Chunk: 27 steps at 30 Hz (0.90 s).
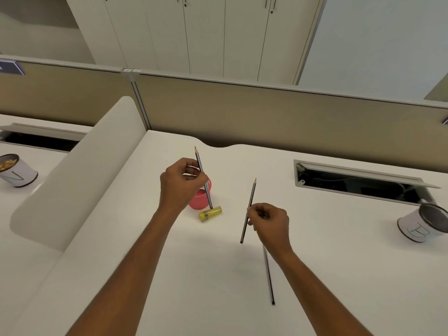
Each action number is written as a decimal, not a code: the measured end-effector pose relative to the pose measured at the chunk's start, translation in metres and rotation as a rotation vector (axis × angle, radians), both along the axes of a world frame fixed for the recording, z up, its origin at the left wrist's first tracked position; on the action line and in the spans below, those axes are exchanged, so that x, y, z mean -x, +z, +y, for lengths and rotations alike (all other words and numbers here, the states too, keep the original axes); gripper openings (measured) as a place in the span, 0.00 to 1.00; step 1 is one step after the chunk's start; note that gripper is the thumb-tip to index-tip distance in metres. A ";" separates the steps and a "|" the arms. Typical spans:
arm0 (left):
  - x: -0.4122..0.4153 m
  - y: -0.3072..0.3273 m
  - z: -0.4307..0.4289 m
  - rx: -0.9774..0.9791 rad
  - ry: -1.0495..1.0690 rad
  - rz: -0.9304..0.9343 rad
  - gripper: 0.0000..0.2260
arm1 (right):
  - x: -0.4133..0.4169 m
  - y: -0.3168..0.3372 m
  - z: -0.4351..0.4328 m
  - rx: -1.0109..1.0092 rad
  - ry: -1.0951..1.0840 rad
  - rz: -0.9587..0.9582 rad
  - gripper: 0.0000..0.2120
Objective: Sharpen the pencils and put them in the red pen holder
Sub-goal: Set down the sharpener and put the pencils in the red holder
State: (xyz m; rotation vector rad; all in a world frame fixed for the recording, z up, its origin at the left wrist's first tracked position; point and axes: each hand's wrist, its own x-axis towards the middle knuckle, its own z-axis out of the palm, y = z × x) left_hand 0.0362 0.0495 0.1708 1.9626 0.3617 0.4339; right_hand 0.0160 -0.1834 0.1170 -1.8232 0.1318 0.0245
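On the white desk point(169, 263), the red pen holder point(200, 201) sits beneath the left hand point(180, 184); each hand pinches a pencil, the right hand point(269, 223) apart.

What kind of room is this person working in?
Most likely an open-plan office: a white desk backed by a beige cubicle partition, an open cable hatch set into the desktop, and tall storage cabinets behind.
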 end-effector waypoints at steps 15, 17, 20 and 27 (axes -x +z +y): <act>-0.042 -0.045 0.048 -0.084 0.116 -0.032 0.03 | -0.058 0.022 0.065 0.000 -0.007 -0.098 0.01; -0.043 -0.052 0.049 -0.077 0.121 -0.022 0.04 | -0.066 0.025 0.071 -0.005 -0.025 -0.114 0.02; -0.046 -0.063 0.051 -0.069 0.127 0.016 0.05 | -0.081 0.028 0.081 0.014 -0.044 -0.154 0.02; -0.050 -0.085 0.054 0.004 0.176 0.110 0.08 | -0.115 0.023 0.114 0.076 -0.026 -0.183 0.02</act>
